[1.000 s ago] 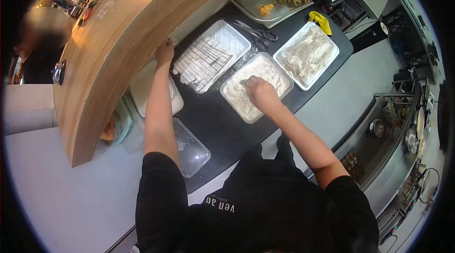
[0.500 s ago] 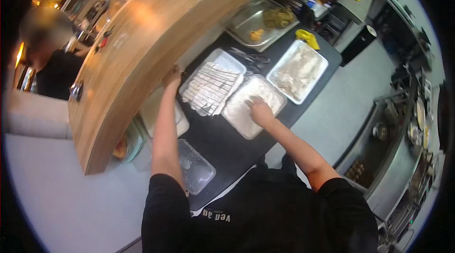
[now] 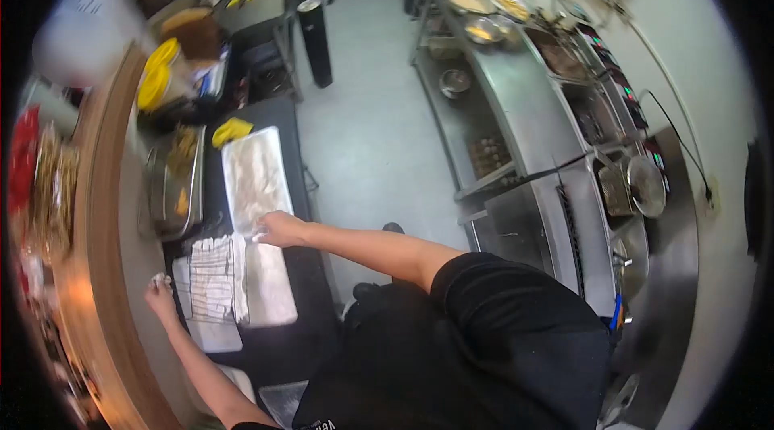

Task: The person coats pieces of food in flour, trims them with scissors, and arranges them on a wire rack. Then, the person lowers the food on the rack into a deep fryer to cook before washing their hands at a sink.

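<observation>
My left hand (image 3: 159,294) is at the left side of a white tray (image 3: 219,340), its fingers curled and powdery white; what they hold, if anything, is unclear. White-coated strips (image 3: 213,275) lie side by side across that tray, with thin dark lines like rods or wires among them. My right hand (image 3: 282,229) has its fingers bent together over the far end of a tray of white powder (image 3: 270,289), beside the strips. Its fingertips look whitened, and I cannot see what is between them. Beyond it lies a longer white tray (image 3: 256,176) with a patchy powdery layer.
A steel pan (image 3: 173,188) with food stands at the far left, near a yellow cloth (image 3: 232,132) and yellow-lidded tubs (image 3: 159,75). A wooden counter ledge (image 3: 105,269) borders the left. Across the floor on the right runs a steel counter (image 3: 524,99) with fryers.
My view has swung to the right. My right hand has lifted from the middle of the powder tray to its far end, near the strips. My left hand stays beside the strips' tray.
</observation>
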Demonstrator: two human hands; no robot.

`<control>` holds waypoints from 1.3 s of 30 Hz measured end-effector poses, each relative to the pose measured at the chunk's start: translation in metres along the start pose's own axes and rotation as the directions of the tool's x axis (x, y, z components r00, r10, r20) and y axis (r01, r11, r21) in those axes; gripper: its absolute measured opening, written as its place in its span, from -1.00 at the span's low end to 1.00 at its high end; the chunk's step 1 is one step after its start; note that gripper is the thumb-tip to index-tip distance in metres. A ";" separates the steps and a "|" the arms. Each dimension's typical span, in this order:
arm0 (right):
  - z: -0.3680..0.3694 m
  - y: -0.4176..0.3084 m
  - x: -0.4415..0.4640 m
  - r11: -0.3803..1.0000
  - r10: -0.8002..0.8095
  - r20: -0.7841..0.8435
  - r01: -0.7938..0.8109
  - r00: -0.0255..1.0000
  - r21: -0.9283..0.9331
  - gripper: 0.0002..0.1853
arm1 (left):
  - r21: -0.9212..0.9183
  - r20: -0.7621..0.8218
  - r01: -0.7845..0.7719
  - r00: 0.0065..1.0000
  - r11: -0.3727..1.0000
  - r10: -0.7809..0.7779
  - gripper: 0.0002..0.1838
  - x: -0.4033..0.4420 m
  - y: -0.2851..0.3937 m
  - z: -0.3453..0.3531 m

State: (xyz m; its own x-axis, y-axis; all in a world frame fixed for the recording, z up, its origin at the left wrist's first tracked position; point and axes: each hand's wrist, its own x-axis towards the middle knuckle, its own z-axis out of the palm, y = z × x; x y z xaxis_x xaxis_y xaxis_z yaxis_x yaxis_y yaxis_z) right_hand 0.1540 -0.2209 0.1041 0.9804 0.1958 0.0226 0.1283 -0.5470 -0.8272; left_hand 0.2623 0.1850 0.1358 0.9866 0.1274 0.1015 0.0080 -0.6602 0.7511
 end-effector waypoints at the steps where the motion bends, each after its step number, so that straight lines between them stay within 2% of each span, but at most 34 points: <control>1: -0.017 0.013 0.000 0.998 0.026 -0.064 -0.022 0.998 0.063 -0.68 | -0.015 0.017 -0.040 0.999 0.999 0.040 -0.82 0.010 0.016 0.014; 2: -0.040 0.014 -0.006 0.999 0.029 -0.101 -0.024 0.994 0.049 -0.68 | -0.080 0.049 -0.051 0.997 0.995 0.056 -0.82 0.022 0.023 0.027; 3: -0.066 0.014 -0.022 0.991 0.064 -0.160 -0.044 0.985 0.127 -0.69 | -0.141 0.084 -0.056 0.994 0.988 0.068 -0.83 0.028 0.041 0.041; 4: -0.092 0.030 -0.030 0.975 0.106 -0.211 -0.059 0.972 0.216 -0.70 | -0.145 0.102 -0.078 0.990 0.986 0.094 -0.83 0.045 0.057 0.068; 5: -0.120 0.038 -0.041 0.971 0.074 -0.280 -0.005 0.957 0.238 -0.69 | -0.131 0.149 -0.106 0.981 0.986 0.125 -0.83 0.054 0.084 0.086; 6: -0.139 0.058 -0.045 0.930 0.132 -0.301 -0.013 0.944 0.368 -0.70 | -0.116 0.194 -0.135 0.969 0.984 0.155 -0.83 0.059 0.117 0.103; 8: -0.201 0.075 -0.077 0.849 0.254 -0.315 -0.055 0.915 0.526 -0.71 | -0.146 0.187 -0.214 0.953 0.966 0.239 -0.83 0.065 0.182 0.144; 10: -0.258 0.089 -0.114 0.672 0.413 -0.323 -0.046 0.851 0.739 -0.72 | -0.068 0.227 -0.371 0.898 0.926 0.376 -0.84 0.071 0.249 0.177; 11: -0.282 0.097 -0.132 0.676 0.412 -0.352 -0.024 0.840 0.736 -0.72 | -0.126 0.257 -0.385 0.878 0.914 0.405 -0.84 0.069 0.286 0.193; 13: -0.328 0.115 -0.164 0.692 0.492 -0.492 0.020 0.719 0.721 -0.78 | -0.211 0.282 -0.400 0.848 0.892 0.448 -0.83 0.061 0.367 0.226; 14: -0.346 0.127 -0.180 0.696 0.495 -0.520 0.041 0.697 0.717 -0.78 | -0.287 0.304 -0.381 0.834 0.879 0.461 -0.83 0.061 0.400 0.246; 16: -0.373 0.153 -0.211 0.706 0.551 -0.555 0.007 0.623 0.708 -0.77 | -0.276 0.374 -0.472 0.750 0.837 0.546 -0.82 0.077 0.462 0.283; 18: -0.392 0.174 -0.242 0.687 0.597 -0.572 0.009 0.562 0.726 -0.78 | -0.330 0.377 -0.538 0.678 0.776 0.631 -0.82 0.065 0.535 0.319; 19: -0.400 0.184 -0.257 0.663 0.638 -0.563 -0.003 0.525 0.748 -0.78 | -0.344 0.444 -0.534 0.632 0.772 0.635 -0.80 0.065 0.568 0.336; 20: -0.407 0.194 -0.273 0.664 0.646 -0.576 0.005 0.501 0.748 -0.78 | -0.467 0.451 -0.508 0.568 0.724 0.689 -0.79 0.058 0.600 0.359; 22: -0.416 0.210 -0.302 0.627 0.701 -0.589 0.045 0.402 0.778 -0.78 | -0.467 0.455 -0.583 0.486 0.665 0.746 -0.77 0.033 0.666 0.400; 23: -0.423 0.214 -0.316 0.609 0.718 -0.587 0.070 0.374 0.790 -0.79 | -0.541 0.467 -0.577 0.399 0.612 0.789 -0.75 0.010 0.701 0.416; 24: -0.427 0.216 -0.329 0.607 0.725 -0.591 0.076 0.354 0.791 -0.79 | -0.531 0.449 -0.612 0.383 0.586 0.807 -0.74 -0.011 0.732 0.436; 25: -0.432 0.218 -0.343 0.601 0.740 -0.599 0.100 0.306 0.793 -0.79 | -0.667 0.449 -0.483 0.346 0.567 0.824 -0.75 -0.034 0.759 0.458; 26: -0.437 0.218 -0.355 0.596 0.753 -0.606 0.123 0.258 0.793 -0.79 | -0.623 0.472 -0.558 0.290 0.548 0.832 -0.76 -0.042 0.786 0.482; 27: -0.440 0.218 -0.366 0.601 0.761 -0.618 0.145 0.200 0.786 -0.80 | -0.678 0.452 -0.547 0.216 0.490 0.866 -0.76 -0.072 0.814 0.497; 28: -0.442 0.221 -0.376 0.597 0.765 -0.616 0.151 0.186 0.788 -0.80 | -0.680 0.459 -0.580 0.140 0.449 0.877 -0.76 -0.096 0.840 0.512; 29: -0.442 0.224 -0.386 0.589 0.776 -0.614 0.181 0.147 0.788 -0.80 | -0.727 0.436 -0.541 0.113 0.423 0.893 -0.76 -0.125 0.863 0.528; 30: -0.440 0.227 -0.393 0.580 0.786 -0.608 0.210 0.109 0.787 -0.79 | -0.695 0.389 -0.652 0.013 0.303 0.921 -0.76 -0.136 0.885 0.557; 31: -0.438 0.229 -0.399 0.575 0.791 -0.604 0.217 0.098 0.789 -0.79 | -0.742 0.349 -0.605 0.021 0.290 0.937 -0.74 -0.165 0.903 0.577; 32: -0.436 0.228 -0.404 0.577 0.798 -0.600 0.223 0.050 0.786 -0.78 | -0.697 0.289 -0.696 -0.051 0.174 0.956 -0.71 -0.189 0.921 0.594; 33: -0.437 0.228 -0.407 0.580 0.803 -0.596 0.226 0.004 0.782 -0.76 | -0.692 0.316 -0.700 -0.078 0.174 0.946 -0.69 -0.218 0.938 0.602; 34: -0.441 0.228 -0.408 0.579 0.804 -0.595 0.230 -0.004 0.782 -0.76 | -0.785 0.336 -0.585 -0.127 0.203 0.933 -0.68 -0.241 0.951 0.625; 35: -0.445 0.228 -0.405 0.588 0.802 -0.596 0.243 -0.046 0.772 -0.78 | -0.750 0.321 -0.641 -0.135 0.165 0.937 -0.68 -0.264 0.963 0.642; 36: -0.446 0.229 -0.398 0.591 0.802 -0.591 0.258 -0.085 0.765 -0.80 | -0.793 0.302 -0.592 -0.173 0.146 0.938 -0.68 -0.288 0.976 0.658; 37: -0.453 0.235 -0.390 0.613 0.786 -0.613 0.233 -0.081 0.755 -0.79 | -0.780 0.316 -0.612 -0.203 0.132 0.927 -0.68 -0.308 0.989 0.677; 38: -0.465 0.238 -0.380 0.608 0.790 -0.607 0.242 -0.088 0.756 -0.79 | -0.795 0.348 -0.585 -0.221 0.162 0.911 -0.68 -0.329 0.994 0.660; 39: -0.481 0.240 -0.367 0.620 0.776 -0.625 0.277 -0.084 0.734 -0.79 | -0.784 0.279 -0.615 -0.220 0.090 0.935 -0.68 -0.347 1.004 0.676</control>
State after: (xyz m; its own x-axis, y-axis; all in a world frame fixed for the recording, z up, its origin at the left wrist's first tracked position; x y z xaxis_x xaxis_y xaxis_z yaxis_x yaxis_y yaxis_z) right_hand -0.1034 -0.8158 0.1674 0.1112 -0.9495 -0.2935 0.2410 0.3123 -0.9189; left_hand 0.0380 -1.0227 0.4133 -0.1640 -0.8518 0.4976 -0.7333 0.4426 0.5160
